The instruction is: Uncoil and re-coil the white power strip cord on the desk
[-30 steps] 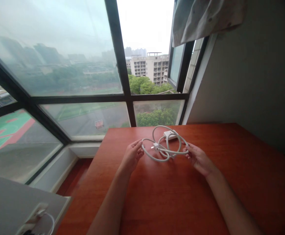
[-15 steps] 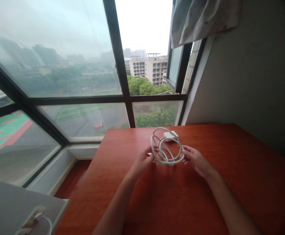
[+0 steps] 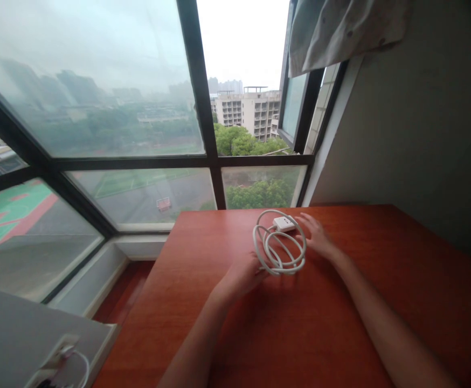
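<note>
A loosely coiled white cable (image 3: pixel 281 268) stands in loops above the reddish-brown table. Its far end joins a small white power strip (image 3: pixel 284 223) that lies near the table's back edge. At the lower left of the coil, my left hand (image 3: pixel 246 274) is closed on the cable, its fingertips partly hidden behind the loops. My right hand (image 3: pixel 315 236) is just right of the power strip and the coil, fingers spread and holding nothing; whether a fingertip touches the coil I cannot tell.
The wooden table (image 3: pixel 171 302) reaches back to a dark-framed window (image 3: pixel 215 161). A pale curtain (image 3: pixel 344 35) hangs at the upper right beside a grey wall (image 3: pixel 421 134). At the lower left, a plug with a white cord (image 3: pixel 82 364) sits in a wall socket.
My right hand has let go of the coil's right side and moved up and away toward the power strip, its fingers opening. My left hand keeps hold of the cable. The view has shifted slightly.
</note>
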{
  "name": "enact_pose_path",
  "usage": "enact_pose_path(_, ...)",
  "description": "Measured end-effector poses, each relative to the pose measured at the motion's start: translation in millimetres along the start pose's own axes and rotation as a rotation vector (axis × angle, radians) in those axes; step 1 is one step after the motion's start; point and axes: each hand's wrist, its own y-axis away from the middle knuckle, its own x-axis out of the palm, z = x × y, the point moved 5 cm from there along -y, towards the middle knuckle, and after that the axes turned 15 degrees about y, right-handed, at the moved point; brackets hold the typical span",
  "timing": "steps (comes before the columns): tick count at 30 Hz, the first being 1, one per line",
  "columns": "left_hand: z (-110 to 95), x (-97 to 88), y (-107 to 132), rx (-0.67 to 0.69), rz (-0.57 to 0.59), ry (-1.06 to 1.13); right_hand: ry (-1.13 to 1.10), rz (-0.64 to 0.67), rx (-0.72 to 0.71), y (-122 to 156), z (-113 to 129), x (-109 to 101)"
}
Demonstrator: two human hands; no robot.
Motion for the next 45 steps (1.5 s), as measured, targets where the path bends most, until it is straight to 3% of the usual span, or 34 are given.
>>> enact_pose_path(2,5.3,-5.2,2.8,-0.041,0.011,0.015,0.099,0.051,-0.070,-13.0,6.8,10.0)
enact_pose_path(5,18.0,-20.1,11.1,-0.146,0.029,0.022,0.139,0.085,-0.064,-23.2,9.8,16.9)
enact_pose_path(10,41.2,-54.3,29.4,-0.290,-0.023,0.054,0.116,0.098,-0.002,-11.9,-5.7,8.3)
enact_pose_path(16,66.2,-91.7,54.5,-0.439,-0.190,0.024,-0.591,0.098,0.356,22.6,-33.9,-17.7)
enact_pose_path(22,75.8,-123.4,78.2,-0.543,-0.317,-0.094,-1.029,-0.119,0.546,28.1,-52.6,-44.5)
enact_pose_path(27,80.7,-155.1,104.4,-0.628,-0.523,-0.156,-1.189,-0.362,0.742,37.3,-97.0,-54.3)
enact_pose_path(30,84.9,-159.6,108.5,-0.650,-0.558,-0.146,-1.226,-0.526,0.888,46.2,-118.6,-53.8)
enact_pose_path(33,84.3,-153.1,100.6,-0.624,-0.525,-0.151,-1.270,-0.652,0.966,47.9,-119.7,-49.5)
enact_pose_path(35,81.6,-147.5,94.6,-0.617,-0.497,-0.158,-1.261,-0.687,0.927,43.3,-109.2,-48.7)
enact_pose_path(41,66.0,-137.2,82.5,-0.542,-0.365,-0.185,-1.050,-0.706,0.585,24.6,-63.0,-57.2)
enact_pose_path(45,54.9,-138.4,75.5,-0.452,-0.362,-0.377,-0.822,-0.714,0.458,21.7,-48.9,-61.2)
